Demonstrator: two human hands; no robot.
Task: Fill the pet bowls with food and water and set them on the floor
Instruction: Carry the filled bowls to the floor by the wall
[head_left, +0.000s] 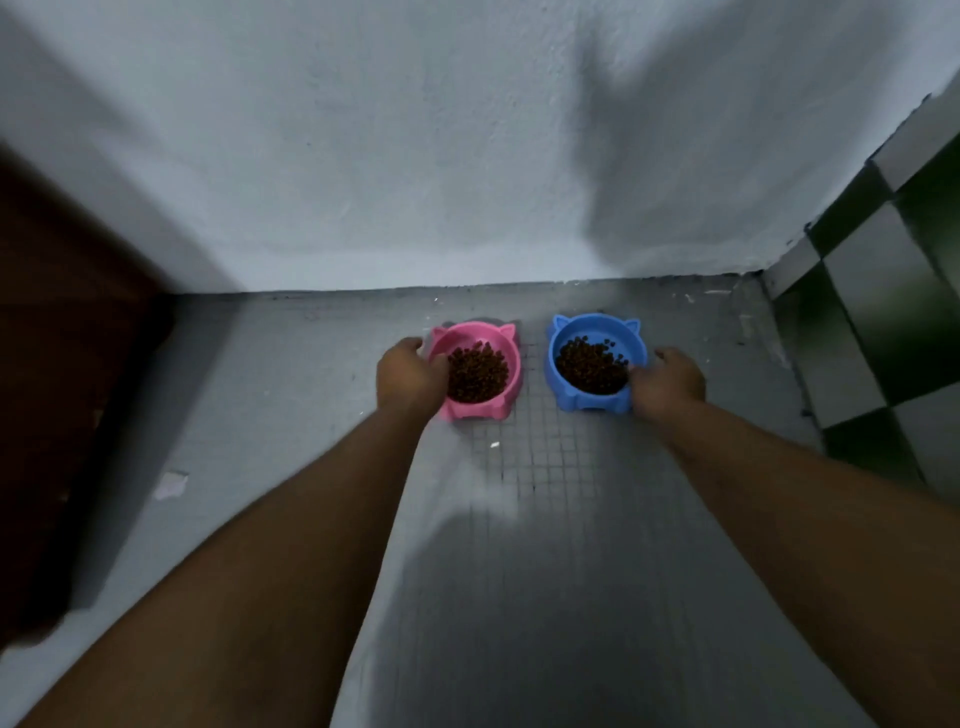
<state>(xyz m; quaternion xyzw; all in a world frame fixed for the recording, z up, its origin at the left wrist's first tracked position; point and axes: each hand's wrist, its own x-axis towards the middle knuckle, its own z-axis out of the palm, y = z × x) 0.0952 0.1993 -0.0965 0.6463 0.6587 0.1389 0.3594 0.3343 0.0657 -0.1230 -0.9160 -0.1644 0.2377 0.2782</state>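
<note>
Two filled bowls (540, 364) near wall (415, 156)

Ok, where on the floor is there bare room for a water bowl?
Bare floor lies near the person, between the forearms, and left of the pink bowl toward the dark door. The gap between pink and blue bowl is narrow; hands crowd the outer sides.

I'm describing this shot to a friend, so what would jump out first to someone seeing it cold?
Two bright cat-eared bowls side by side on the grey floor near the white wall: a pink bowl on the left and a blue bowl on the right, both holding brown kibble. The left hand grips the pink bowl's rim and the right hand grips the blue one's.
</note>
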